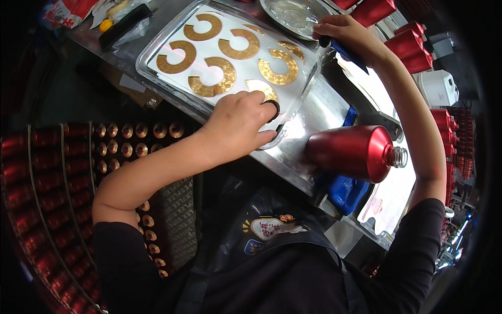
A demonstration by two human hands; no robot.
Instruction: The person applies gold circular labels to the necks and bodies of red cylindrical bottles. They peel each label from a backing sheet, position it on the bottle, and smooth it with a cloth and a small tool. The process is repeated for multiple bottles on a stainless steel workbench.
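A workshop (rows of red bottles (49, 181)).

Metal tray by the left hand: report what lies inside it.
In the tray, gold C-shaped pieces lie on a white sheet. The left hand hides part of the nearest piece; the sheet covers most of the tray's floor.

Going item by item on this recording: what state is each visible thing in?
Left hand: bent over the nearest gold piece, partly covering it.
Right hand: closed around a dark handled tool.
Red bottle: lying on its side, neck uncapped.
Gold C-shaped pieces: flat on the white sheet.
Tray: holding the sheet.
Bowl: upright, contents unclear.
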